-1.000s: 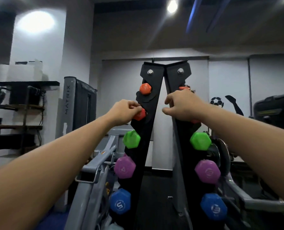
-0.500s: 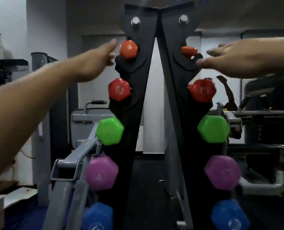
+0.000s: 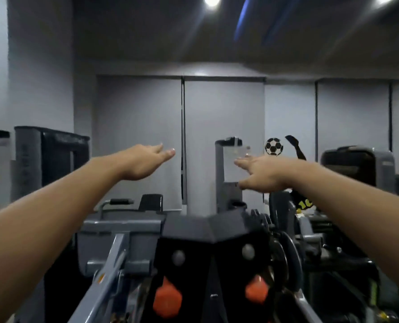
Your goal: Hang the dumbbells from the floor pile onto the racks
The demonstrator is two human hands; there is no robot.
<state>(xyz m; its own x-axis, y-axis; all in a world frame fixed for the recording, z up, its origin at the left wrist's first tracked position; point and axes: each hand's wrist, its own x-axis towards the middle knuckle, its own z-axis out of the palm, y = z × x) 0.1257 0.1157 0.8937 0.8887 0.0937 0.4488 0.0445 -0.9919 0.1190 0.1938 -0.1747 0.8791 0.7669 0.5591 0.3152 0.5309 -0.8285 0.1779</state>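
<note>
The top of the black dumbbell rack (image 3: pixel 207 231) fills the bottom centre of the head view. Two orange dumbbell ends hang on it, one at the left (image 3: pixel 167 299) and one at the right (image 3: pixel 256 292). The lower dumbbells and the floor pile are out of view. My left hand (image 3: pixel 145 162) and my right hand (image 3: pixel 260 174) are stretched forward above the rack, well clear of it. Both hands are flat with fingers extended and hold nothing.
A grey exercise machine frame (image 3: pixel 114 243) stands close on the left of the rack. Weight plates (image 3: pixel 287 259) and more machines sit to the right. A tall dark machine (image 3: pixel 49 159) stands at the left wall, and a football sticker (image 3: pixel 273 146) marks the far wall.
Both hands let go of the red dumbbell, opened and rose above the rack. The view lifted, so only the rack's top and the orange dumbbell remain visible.
</note>
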